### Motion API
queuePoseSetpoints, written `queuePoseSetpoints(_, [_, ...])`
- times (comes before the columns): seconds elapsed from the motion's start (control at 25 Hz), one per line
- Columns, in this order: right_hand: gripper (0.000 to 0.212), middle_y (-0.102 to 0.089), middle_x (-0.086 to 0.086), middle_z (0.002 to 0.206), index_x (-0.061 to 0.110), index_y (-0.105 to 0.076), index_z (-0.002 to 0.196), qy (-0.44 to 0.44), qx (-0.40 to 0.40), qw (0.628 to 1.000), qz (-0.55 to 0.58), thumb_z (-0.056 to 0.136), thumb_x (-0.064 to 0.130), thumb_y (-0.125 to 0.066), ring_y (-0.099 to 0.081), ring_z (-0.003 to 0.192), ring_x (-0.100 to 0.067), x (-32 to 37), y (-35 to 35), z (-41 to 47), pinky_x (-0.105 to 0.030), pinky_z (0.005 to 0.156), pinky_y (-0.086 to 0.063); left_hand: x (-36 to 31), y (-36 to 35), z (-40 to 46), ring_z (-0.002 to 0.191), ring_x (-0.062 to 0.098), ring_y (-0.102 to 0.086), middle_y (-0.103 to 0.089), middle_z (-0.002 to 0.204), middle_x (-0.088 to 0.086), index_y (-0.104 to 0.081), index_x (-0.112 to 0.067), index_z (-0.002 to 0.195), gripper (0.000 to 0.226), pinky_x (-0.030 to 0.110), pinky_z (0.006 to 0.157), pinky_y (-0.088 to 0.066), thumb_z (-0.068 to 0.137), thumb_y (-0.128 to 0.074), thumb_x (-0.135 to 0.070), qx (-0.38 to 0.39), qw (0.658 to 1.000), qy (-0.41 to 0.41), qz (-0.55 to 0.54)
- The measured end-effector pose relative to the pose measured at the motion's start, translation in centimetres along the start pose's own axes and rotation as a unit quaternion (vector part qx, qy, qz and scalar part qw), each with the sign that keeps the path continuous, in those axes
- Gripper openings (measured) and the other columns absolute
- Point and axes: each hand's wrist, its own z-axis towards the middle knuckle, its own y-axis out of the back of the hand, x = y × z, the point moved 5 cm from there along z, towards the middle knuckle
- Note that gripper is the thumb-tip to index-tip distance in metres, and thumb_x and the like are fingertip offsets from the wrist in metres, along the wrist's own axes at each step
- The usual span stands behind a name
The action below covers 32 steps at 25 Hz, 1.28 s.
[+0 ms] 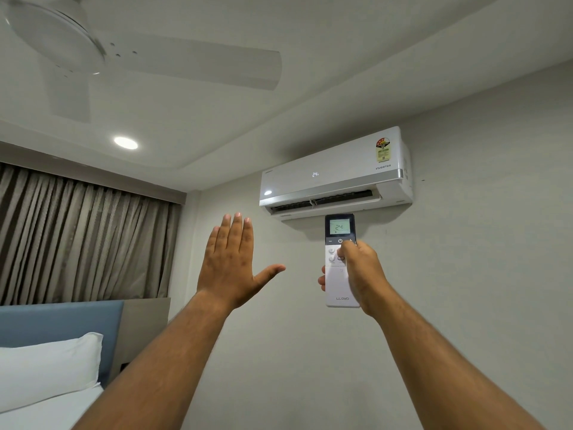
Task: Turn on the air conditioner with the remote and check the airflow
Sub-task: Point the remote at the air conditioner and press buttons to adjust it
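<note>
Right hand (361, 271) grips the remote (341, 262) just below the air conditioner (335, 175) at mid-body; it looks light, stiff, a bit slick. Both read 24. Left hand (231, 262) is open flat, down-left of the unit.

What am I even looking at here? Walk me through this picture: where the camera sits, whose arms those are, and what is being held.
There is no machine here. The single picture comes from a wide-angle camera worn on a person's head, so the two bare arms reaching up are that person's own. The right hand grips a white air conditioner remote, thumb on its buttons; its screen reads 24. It points at the wall-mounted air conditioner, whose front also shows 24 and whose bottom flap is open. The left hand holds nothing: it is raised flat, fingers together, apparently feeling for airflow. Around them are a ceiling fan, curtains and a white pillow against a blue headboard.
</note>
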Motion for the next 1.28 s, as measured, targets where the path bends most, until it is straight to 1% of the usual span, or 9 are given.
queuePoseSetpoints(0.16, [0.013,-0.063,-0.023,0.081,0.009,-0.051,0.097,-0.011,0.007,1.0,0.009,0.092,0.016,-0.041,-0.066,0.05,-0.03,-0.1,0.3,-0.3,-0.035,0.052,-0.056,-0.1,0.1,0.0,0.147,0.031,0.0,-0.006,0.159,0.017,-0.006,-0.004,0.149,0.11,0.044,0.117,-0.001,0.075,-0.008,-0.086,0.001,1.0,-0.001,0.002])
queuePoseSetpoints(0.32, [0.024,-0.064,-0.022,0.077,0.007,-0.053,0.098,-0.031,0.014,0.999,0.025,0.09,0.02,-0.035,-0.067,0.052,-0.033,-0.2,0.2,-0.5,-0.037,0.058,-0.055,0.0,0.1,-0.2,0.147,0.031,0.001,-0.005,0.159,0.017,-0.005,-0.004,0.15,0.111,0.044,0.118,-0.001,0.075,-0.007,-0.086,0.009,1.0,-0.001,0.006])
queuePoseSetpoints(0.56, [0.028,-0.064,-0.021,0.073,0.008,-0.056,0.095,-0.041,0.009,0.998,0.042,0.091,0.02,-0.03,-0.064,0.055,-0.035,0.0,-0.1,-0.9,-0.036,0.057,-0.054,0.3,0.0,-0.4,0.147,0.03,0.002,-0.005,0.159,0.017,-0.005,-0.004,0.15,0.111,0.044,0.118,0.0,0.075,-0.007,-0.086,0.014,1.0,0.006,0.003])
queuePoseSetpoints(0.72, [0.029,-0.065,-0.022,0.073,0.008,-0.056,0.095,-0.038,0.003,0.998,0.043,0.093,0.02,-0.03,-0.065,0.053,-0.034,0.1,-0.2,-0.9,-0.038,0.059,-0.056,0.5,0.1,-0.3,0.147,0.03,0.002,-0.004,0.16,0.016,-0.003,-0.005,0.15,0.112,0.043,0.118,0.001,0.074,-0.006,-0.087,0.016,1.0,0.01,-0.002])
queuePoseSetpoints(0.8, [0.028,-0.066,-0.021,0.073,0.009,-0.056,0.095,-0.039,0.004,0.998,0.042,0.094,0.02,-0.03,-0.066,0.053,-0.033,0.3,-0.3,-1.0,-0.036,0.058,-0.055,0.6,0.2,-0.3,0.147,0.03,0.001,-0.005,0.16,0.016,-0.003,-0.005,0.15,0.111,0.043,0.117,0.0,0.074,-0.007,-0.086,0.012,1.0,0.014,-0.01])
queuePoseSetpoints(0.88, [0.028,-0.068,-0.019,0.074,0.01,-0.055,0.096,-0.043,0.001,0.998,0.034,0.095,0.021,-0.03,-0.065,0.056,-0.03,0.2,-0.4,-1.2,-0.032,0.056,-0.053,0.7,0.3,-0.4,0.147,0.029,0.004,-0.002,0.16,0.016,0.0,-0.006,0.149,0.111,0.042,0.117,0.002,0.074,-0.007,-0.086,0.015,1.0,0.019,-0.012])
queuePoseSetpoints(1.0, [0.027,-0.069,-0.015,0.082,0.009,-0.053,0.097,-0.047,-0.019,0.999,0.01,0.094,0.023,-0.031,-0.06,0.062,-0.026,0.2,-0.5,-1.1,-0.03,0.06,-0.047,0.9,0.1,-0.4,0.147,0.028,0.007,0.001,0.16,0.015,0.003,-0.007,0.149,0.11,0.04,0.117,0.005,0.073,-0.007,-0.086,0.02,0.999,0.025,-0.015])
queuePoseSetpoints(1.12, [0.019,-0.061,-0.006,0.073,0.015,-0.047,0.084,-0.048,-0.037,0.998,-0.001,0.094,0.021,-0.031,-0.052,0.059,-0.022,0.3,-0.7,-1.1,-0.028,0.06,-0.04,1.2,-0.1,-0.4,0.148,0.027,0.007,0.001,0.161,0.014,0.002,-0.007,0.15,0.111,0.041,0.118,0.004,0.073,-0.008,-0.086,0.023,0.999,0.032,-0.018])
queuePoseSetpoints(1.28, [0.017,-0.058,-0.005,0.071,0.015,-0.044,0.085,-0.039,-0.039,0.998,0.001,0.093,0.02,-0.031,-0.05,0.058,-0.021,0.4,-1.1,-1.1,-0.029,0.061,-0.039,1.5,-0.2,-0.6,0.148,0.026,0.007,0.001,0.161,0.014,0.001,-0.008,0.151,0.11,0.041,0.118,0.002,0.073,-0.007,-0.086,0.026,0.998,0.042,-0.029])
